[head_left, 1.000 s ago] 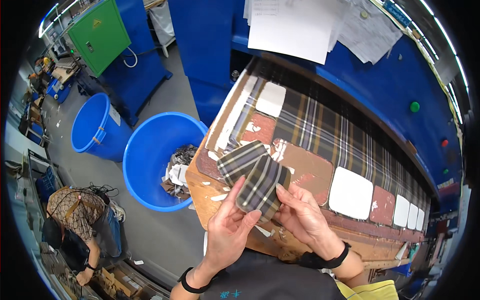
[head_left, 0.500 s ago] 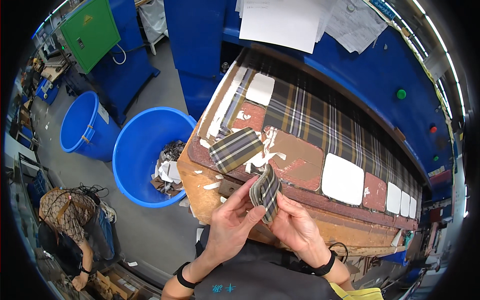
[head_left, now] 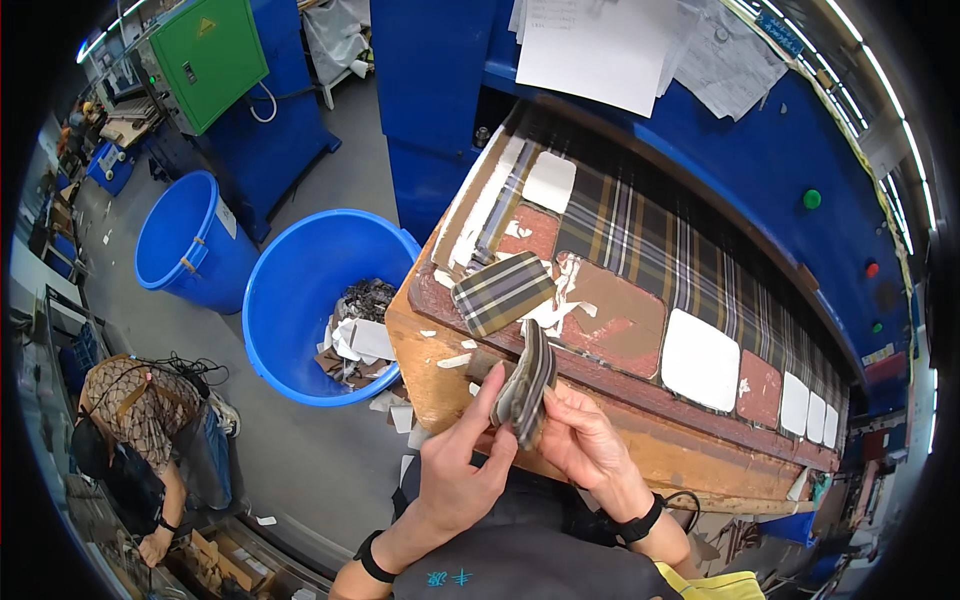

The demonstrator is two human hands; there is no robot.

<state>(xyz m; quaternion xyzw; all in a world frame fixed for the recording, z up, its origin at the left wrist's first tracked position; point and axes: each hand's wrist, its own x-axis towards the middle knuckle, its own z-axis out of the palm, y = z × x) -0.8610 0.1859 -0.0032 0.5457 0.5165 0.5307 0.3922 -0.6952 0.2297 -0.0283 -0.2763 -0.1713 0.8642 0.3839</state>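
Between my two hands is a small stack of plaid fabric pieces (head_left: 535, 375) with rounded corners, stood on edge and slightly fanned. My left hand (head_left: 460, 475) grips its left side, fingers behind and thumb low. My right hand (head_left: 590, 445) pinches its right edge. Just beyond the stack, one more plaid piece or pile (head_left: 503, 293) lies at the left end of the worktable. Behind it a plaid fabric sheet (head_left: 640, 225) stretches across the machine bed, with rounded cut-outs showing white, red and brown beneath.
The wooden table edge (head_left: 440, 385) carries white scraps. A blue bin (head_left: 268, 300) with scraps stands left of it, another blue bin (head_left: 165, 240) farther left. A person (head_left: 140, 420) bends over boxes at lower left. Blue machine housing (head_left: 430, 90) rises behind.
The stack has turned more edge-on and bent between my hands, its layers spreading. My view has shifted slightly, so the surroundings sit farther right.
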